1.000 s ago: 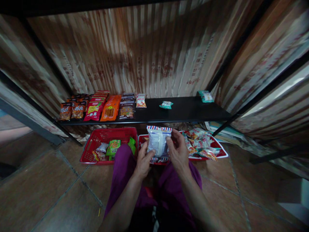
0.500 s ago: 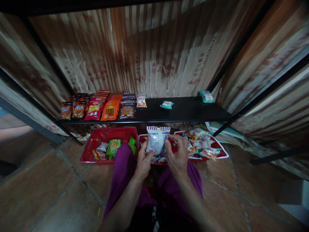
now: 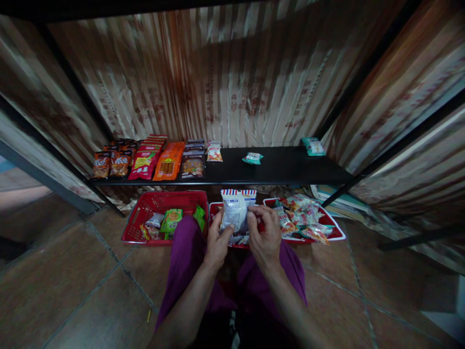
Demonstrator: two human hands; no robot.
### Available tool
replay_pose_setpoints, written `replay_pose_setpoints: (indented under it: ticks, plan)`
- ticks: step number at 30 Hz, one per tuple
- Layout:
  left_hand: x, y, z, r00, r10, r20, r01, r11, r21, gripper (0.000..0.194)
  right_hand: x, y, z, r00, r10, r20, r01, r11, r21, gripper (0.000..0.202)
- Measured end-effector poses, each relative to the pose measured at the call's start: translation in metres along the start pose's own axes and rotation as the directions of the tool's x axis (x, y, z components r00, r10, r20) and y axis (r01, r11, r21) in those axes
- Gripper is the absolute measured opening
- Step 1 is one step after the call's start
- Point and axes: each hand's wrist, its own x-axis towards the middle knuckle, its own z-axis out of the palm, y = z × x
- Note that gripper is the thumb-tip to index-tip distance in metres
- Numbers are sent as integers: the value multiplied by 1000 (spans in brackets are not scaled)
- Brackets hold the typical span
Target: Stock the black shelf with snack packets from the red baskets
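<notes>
A white snack bag (image 3: pixel 238 211) with a red and blue striped top edge is held upright above the middle red basket (image 3: pixel 214 207). My left hand (image 3: pixel 218 242) grips its left side, thumb across the front. My right hand (image 3: pixel 266 235) is at the bag's right edge, its fingers curled against it. Behind the bag, the black shelf (image 3: pixel 279 169) carries a small white and red bag (image 3: pixel 214 151), a teal and white bag (image 3: pixel 253 158) and another teal bag (image 3: pixel 313 146) at the right end.
On the shelf's left stand dark bags (image 3: pixel 120 164), red bags (image 3: pixel 145 160), an orange bag (image 3: pixel 169 161) and dark checked bags (image 3: pixel 193 162). Below are a left red basket (image 3: pixel 136 220) with green packets (image 3: pixel 171 220) and a white-rimmed right basket (image 3: pixel 340 231) full of bags. Black posts flank the shelf.
The view has shifted slightly, moving the shelf a little to the right in the picture. Both hands stay on the white bag, the right fingers slightly more curled.
</notes>
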Motion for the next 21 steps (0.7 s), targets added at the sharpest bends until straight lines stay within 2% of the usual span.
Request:
replay_pose_setpoints:
  ticks: [8, 21]
  plan:
    - [-1, 1, -1, 1000, 5, 17, -5, 1000, 4, 49, -4, 3, 1, 997, -64, -39, 64, 998, 15, 12]
    - [0, -1, -2, 1000, -18, 14, 19, 1000, -24, 47, -4, -2, 1, 995, -93, -44, 92, 995, -26, 15]
